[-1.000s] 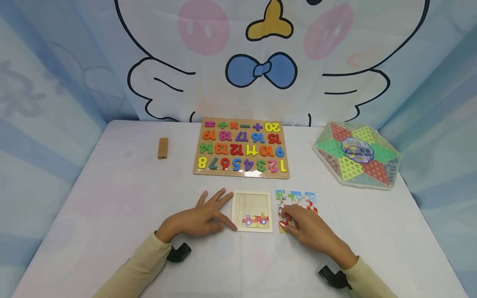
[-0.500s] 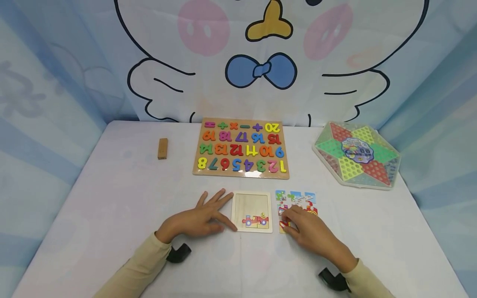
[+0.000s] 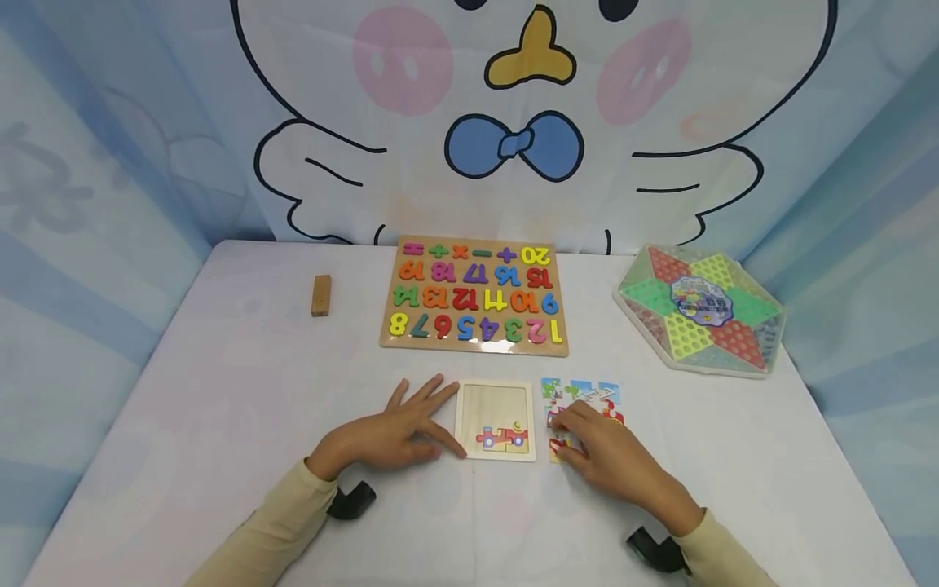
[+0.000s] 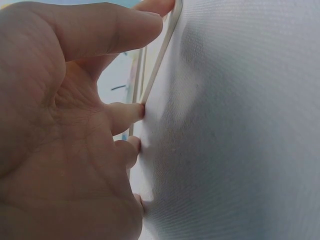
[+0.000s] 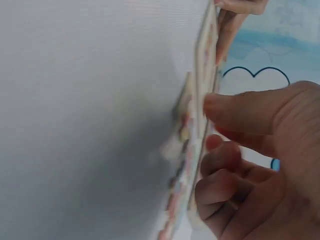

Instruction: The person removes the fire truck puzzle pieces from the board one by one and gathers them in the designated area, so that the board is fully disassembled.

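Observation:
A square wooden puzzle tray (image 3: 495, 408) lies at the table's near middle, with joined pieces (image 3: 503, 438) showing a red vehicle in its lower right. My left hand (image 3: 392, 428) rests beside it with spread fingers, two fingertips touching the tray's left edge. Colourful loose jigsaw pieces (image 3: 581, 390) lie to the tray's right. Over them is my right hand (image 3: 612, 452), thumb and forefinger bent around a puzzle piece (image 3: 559, 443) at the near left of the group. That piece is partly hidden by the fingers. In the right wrist view, the curled fingers (image 5: 217, 192) are beside the pieces.
Behind the tray lies a wooden number board (image 3: 473, 297) with coloured numerals. A small wooden block (image 3: 321, 295) stands at the back left. At the back right is a hexagonal board game box (image 3: 700, 310). A printed cloth (image 3: 513, 204) hangs behind the table.
The head view has tilted slightly, so the table appears a little lower. Both hands, the tray and the pieces stay in nearly the same places.

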The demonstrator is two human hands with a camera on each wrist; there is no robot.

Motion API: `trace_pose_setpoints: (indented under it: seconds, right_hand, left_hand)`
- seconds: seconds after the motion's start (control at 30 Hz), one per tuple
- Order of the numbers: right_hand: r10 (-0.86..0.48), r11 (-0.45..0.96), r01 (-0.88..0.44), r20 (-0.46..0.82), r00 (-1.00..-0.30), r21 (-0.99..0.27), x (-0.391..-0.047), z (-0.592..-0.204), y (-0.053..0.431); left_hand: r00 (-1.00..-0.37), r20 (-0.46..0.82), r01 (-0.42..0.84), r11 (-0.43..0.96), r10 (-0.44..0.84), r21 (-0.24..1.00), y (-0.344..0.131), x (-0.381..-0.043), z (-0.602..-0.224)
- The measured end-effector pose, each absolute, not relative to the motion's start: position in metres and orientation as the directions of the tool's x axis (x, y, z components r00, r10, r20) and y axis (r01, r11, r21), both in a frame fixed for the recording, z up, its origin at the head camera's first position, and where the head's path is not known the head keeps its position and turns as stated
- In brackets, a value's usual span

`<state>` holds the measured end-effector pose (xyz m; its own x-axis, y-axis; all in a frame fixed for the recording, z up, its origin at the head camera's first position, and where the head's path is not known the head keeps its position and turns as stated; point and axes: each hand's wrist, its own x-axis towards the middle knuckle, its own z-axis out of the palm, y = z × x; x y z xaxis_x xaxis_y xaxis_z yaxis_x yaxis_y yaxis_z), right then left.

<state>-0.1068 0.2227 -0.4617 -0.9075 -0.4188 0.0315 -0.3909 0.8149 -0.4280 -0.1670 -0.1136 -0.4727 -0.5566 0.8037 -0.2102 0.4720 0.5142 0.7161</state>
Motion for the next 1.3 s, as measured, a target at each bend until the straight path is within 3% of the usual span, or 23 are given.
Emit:
trace_pose_setpoints:
  seconds: [0.17,0.53,0.9,1.3]
  right_hand:
    - [-0.447,0.755,-0.458,0.142,-0.883,-0.470,-0.119,-0.449,0.215]
    - [-0.590,0.755,-0.499,-0.109,-0.800,-0.426,-0.139,-0.448,0.170]
    - [-0.637,0.753,-0.566,-0.156,-0.755,-0.335,-0.136,-0.453,0.151]
    - [-0.633,0.728,-0.527,-0.135,-0.763,-0.438,-0.135,-0.458,0.151]
  left_hand:
    - [-0.559,-0.215,0.473,0.521,0.801,0.711,-0.115,-0.168,-0.472]
    - [-0.545,-0.211,0.487,0.511,0.811,0.708,-0.112,-0.168,-0.474]
    - [-0.547,-0.228,0.477,0.524,0.806,0.706,-0.112,-0.167,-0.472]
    - [-0.554,-0.212,0.478,0.516,0.805,0.710,-0.112,-0.168,-0.474]
